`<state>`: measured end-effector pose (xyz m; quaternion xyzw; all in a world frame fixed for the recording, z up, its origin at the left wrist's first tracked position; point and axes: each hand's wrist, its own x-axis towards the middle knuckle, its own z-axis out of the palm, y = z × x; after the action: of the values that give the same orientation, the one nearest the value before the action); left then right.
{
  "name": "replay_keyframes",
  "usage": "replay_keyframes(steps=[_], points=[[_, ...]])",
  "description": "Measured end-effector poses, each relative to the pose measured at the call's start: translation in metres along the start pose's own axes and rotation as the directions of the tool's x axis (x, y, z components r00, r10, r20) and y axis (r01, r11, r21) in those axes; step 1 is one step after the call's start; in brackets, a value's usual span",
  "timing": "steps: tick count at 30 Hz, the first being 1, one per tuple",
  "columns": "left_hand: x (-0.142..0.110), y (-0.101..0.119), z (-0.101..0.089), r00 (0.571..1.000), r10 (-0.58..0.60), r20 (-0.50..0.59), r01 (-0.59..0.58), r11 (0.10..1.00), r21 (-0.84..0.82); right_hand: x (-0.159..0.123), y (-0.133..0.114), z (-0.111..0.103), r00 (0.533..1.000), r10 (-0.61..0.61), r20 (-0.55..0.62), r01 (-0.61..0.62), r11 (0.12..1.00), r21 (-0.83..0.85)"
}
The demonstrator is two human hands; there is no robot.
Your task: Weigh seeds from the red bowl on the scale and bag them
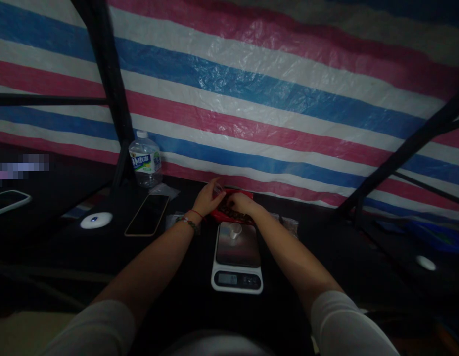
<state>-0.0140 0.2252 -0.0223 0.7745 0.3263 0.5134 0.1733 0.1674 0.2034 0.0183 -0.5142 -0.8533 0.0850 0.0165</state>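
Note:
A red bag lies open at the back of the black table, with dark brownish bits inside. My left hand is at its left side, fingers and thumb curled around a small clear plastic piece whose exact kind is unclear. Over the bag, my right hand reaches in with bent fingers; the fingertips are lost among the dark contents. Just in front stands a white digital scale with a metal plate. On the plate's far edge sits a small clear cup-like piece. The display digits are too small to read.
Left of my hands lie a phone, a white oval device and a clear labelled bottle. Small plastic bags lie to the right. Black metal frame bars and a striped tarp close off the back.

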Motion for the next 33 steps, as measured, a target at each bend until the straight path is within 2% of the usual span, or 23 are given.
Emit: replay_keyframes(steps=[4, 7, 11, 16, 21, 26, 33], points=[[-0.001, 0.002, 0.001, 1.000, -0.002, 0.005, 0.002, 1.000, -0.026, -0.005, 0.005, -0.003, 0.999, -0.041, -0.011, 0.041, 0.998, 0.041], [-0.001, 0.002, 0.001, 1.000, 0.000, 0.018, 0.000, 1.000, -0.026, -0.009, 0.008, -0.002, 0.993, -0.094, 0.068, 0.086, 0.990, 0.111], [-0.001, 0.002, 0.001, 1.000, 0.007, 0.023, -0.006, 1.000, -0.027, -0.010, 0.006, -0.001, 0.985, -0.048, 0.164, 0.039, 0.998, 0.058], [-0.001, 0.001, 0.001, 0.999, 0.017, 0.044, -0.018, 1.000, 0.014, -0.010, 0.002, -0.002, 0.988, -0.041, 0.151, 0.038, 0.999, 0.027], [-0.002, 0.001, 0.002, 0.996, 0.040, 0.074, -0.040, 0.999, 0.011, -0.011, 0.000, -0.001, 0.988, 0.030, 0.154, -0.036, 0.999, 0.035], [-0.001, 0.004, 0.001, 0.994, 0.039, 0.106, -0.038, 0.999, -0.015, -0.010, -0.001, 0.002, 0.998, 0.020, 0.067, -0.020, 1.000, -0.010], [-0.002, 0.010, -0.002, 0.996, 0.022, 0.088, -0.013, 0.996, -0.093, -0.013, 0.000, -0.002, 0.998, -0.022, 0.058, 0.022, 1.000, 0.003]])
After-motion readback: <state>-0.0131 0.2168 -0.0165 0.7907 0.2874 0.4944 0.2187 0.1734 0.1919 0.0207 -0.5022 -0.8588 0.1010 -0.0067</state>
